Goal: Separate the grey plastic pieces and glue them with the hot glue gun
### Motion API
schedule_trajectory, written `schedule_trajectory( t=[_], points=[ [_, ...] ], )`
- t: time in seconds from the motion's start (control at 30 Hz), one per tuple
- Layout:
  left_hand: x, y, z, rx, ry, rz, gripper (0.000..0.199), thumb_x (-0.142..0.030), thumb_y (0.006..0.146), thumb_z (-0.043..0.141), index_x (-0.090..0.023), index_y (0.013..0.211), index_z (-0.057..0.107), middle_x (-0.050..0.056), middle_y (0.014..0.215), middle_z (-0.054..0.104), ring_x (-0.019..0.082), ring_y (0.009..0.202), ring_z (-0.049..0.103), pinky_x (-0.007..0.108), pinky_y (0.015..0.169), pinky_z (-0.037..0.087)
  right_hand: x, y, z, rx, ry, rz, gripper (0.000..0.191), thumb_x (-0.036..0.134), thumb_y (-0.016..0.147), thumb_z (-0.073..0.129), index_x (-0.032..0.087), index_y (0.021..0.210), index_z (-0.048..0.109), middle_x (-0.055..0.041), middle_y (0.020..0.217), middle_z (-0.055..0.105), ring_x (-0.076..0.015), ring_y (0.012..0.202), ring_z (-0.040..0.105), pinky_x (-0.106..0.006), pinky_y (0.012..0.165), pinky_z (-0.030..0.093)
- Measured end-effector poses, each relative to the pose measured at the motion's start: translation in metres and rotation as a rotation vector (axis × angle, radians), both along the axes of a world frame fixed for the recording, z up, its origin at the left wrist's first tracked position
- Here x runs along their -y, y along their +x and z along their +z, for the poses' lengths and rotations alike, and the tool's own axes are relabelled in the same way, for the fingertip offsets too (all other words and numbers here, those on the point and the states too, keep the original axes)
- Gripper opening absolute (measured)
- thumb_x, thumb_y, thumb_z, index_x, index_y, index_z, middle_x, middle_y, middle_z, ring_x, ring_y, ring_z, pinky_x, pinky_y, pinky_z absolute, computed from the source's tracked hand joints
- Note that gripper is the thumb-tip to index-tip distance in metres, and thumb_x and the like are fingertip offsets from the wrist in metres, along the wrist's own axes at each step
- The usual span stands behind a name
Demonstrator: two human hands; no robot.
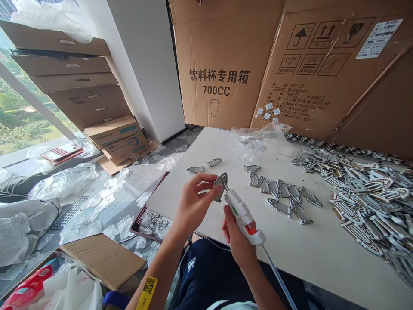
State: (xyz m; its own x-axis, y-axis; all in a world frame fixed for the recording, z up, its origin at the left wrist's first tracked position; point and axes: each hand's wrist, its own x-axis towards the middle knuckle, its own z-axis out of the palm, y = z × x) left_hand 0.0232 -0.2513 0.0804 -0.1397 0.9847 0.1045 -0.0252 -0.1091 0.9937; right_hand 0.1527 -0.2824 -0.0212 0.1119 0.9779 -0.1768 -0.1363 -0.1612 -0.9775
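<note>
My left hand (197,200) pinches a small grey metal frame piece (221,180) upright above the table's front edge. In my right hand (237,234) is a white glue gun (239,209) with an orange-red part, its nozzle touching or very near the frame piece. A translucent stick runs from the gun's rear down to the right. Two similar pieces (195,169) lie behind my left hand. Several more (274,188) form a loose row right of the gun, and a large pile of them (371,189) covers the table's right side.
The white table (322,254) has a clear plastic bag (250,144) at its back, before large cardboard boxes (226,51). A dark red basket (139,219) with bagged pieces stands left, below the table. An open carton (103,258) is at lower left; plastic bags litter the floor.
</note>
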Motion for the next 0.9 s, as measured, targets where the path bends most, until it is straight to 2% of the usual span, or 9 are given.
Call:
schedule_trajectory(
  t=[0.17,0.3,0.37,0.47,0.53,0.63,0.73,0.8,0.9],
  points=[
    [0.001,0.001,0.001,-0.027,0.007,0.011,0.024,-0.037,0.087,0.082,-0.020,0.102,0.073,0.006,0.106,0.074,0.019,0.097,0.068,0.027,0.076,0.064,0.001,0.000,0.009,0.000,-0.007,0.011,0.074,0.086,0.083,0.074,0.018,0.068,0.051,-0.0001,0.055,0.048,-0.0097,0.046,0.041,-0.022,0.044,0.032],
    [0.000,0.001,-0.002,-0.122,0.037,0.066,0.020,-0.035,0.090,0.079,-0.022,0.104,0.073,0.005,0.108,0.075,0.020,0.097,0.069,0.032,0.079,0.065,0.001,0.001,0.022,-0.041,0.020,0.083,0.076,0.085,0.087,0.070,0.016,0.064,0.050,-0.0002,0.058,0.047,-0.0077,0.047,0.039,-0.021,0.046,0.033],
    [0.000,0.000,-0.004,-0.221,0.088,0.113,0.015,-0.032,0.092,0.076,-0.023,0.103,0.073,0.004,0.108,0.075,0.020,0.100,0.070,0.034,0.083,0.065,0.001,0.002,0.025,-0.032,0.028,0.104,0.075,0.086,0.088,0.068,0.014,0.069,0.055,-0.0008,0.062,0.052,-0.0066,0.047,0.038,-0.020,0.047,0.033],
    [0.001,-0.001,-0.004,-0.401,0.225,0.148,0.005,-0.026,0.096,0.070,-0.024,0.099,0.072,0.003,0.107,0.073,0.020,0.104,0.071,0.035,0.089,0.064,0.000,0.003,0.026,-0.009,0.032,0.110,0.071,0.086,0.090,0.067,0.015,0.086,0.065,-0.0016,0.072,0.060,-0.0059,0.047,0.038,-0.020,0.049,0.038],
    [0.000,-0.003,-0.003,-0.472,0.257,0.165,0.006,-0.026,0.097,0.067,-0.024,0.099,0.073,0.004,0.107,0.073,0.020,0.103,0.072,0.034,0.090,0.064,0.000,0.003,0.025,-0.006,0.029,0.113,0.067,0.083,0.090,0.069,0.015,0.092,0.066,-0.0012,0.074,0.061,-0.0058,0.047,0.038,-0.020,0.049,0.040],
    [-0.004,-0.011,-0.004,-0.361,0.160,0.179,0.013,-0.033,0.096,0.071,-0.024,0.105,0.073,0.006,0.112,0.075,0.022,0.103,0.073,0.034,0.086,0.063,0.000,0.005,0.022,-0.087,0.042,0.131,0.062,0.076,0.090,0.075,0.015,0.094,0.066,-0.0010,0.075,0.060,-0.0045,0.047,0.037,-0.018,0.047,0.036],
    [-0.011,-0.026,-0.009,-0.257,0.057,0.176,0.025,-0.040,0.091,0.076,-0.023,0.109,0.073,0.007,0.119,0.076,0.022,0.101,0.073,0.034,0.082,0.062,-0.003,0.009,0.017,-0.265,0.131,0.145,0.057,0.070,0.094,0.074,0.014,0.105,0.067,-0.0003,0.076,0.059,-0.0028,0.045,0.034,-0.016,0.044,0.028],
    [-0.014,-0.036,-0.014,-0.349,-0.013,0.131,0.026,-0.041,0.089,0.077,-0.023,0.108,0.075,0.008,0.115,0.076,0.023,0.094,0.073,0.033,0.076,0.061,-0.007,0.012,0.013,-0.332,0.178,0.115,0.054,0.067,0.097,0.073,0.014,0.105,0.066,0.0006,0.075,0.057,-0.0023,0.043,0.034,-0.016,0.043,0.028],
    [-0.016,-0.046,-0.024,-0.591,-0.111,0.007,0.022,-0.037,0.088,0.074,-0.024,0.106,0.077,0.008,0.105,0.077,0.024,0.085,0.073,0.033,0.068,0.057,-0.012,0.015,0.009,-0.350,0.192,0.046,0.050,0.062,0.098,0.073,0.014,0.102,0.063,0.0011,0.075,0.057,-0.0024,0.043,0.036,-0.017,0.044,0.032]
  ],
)
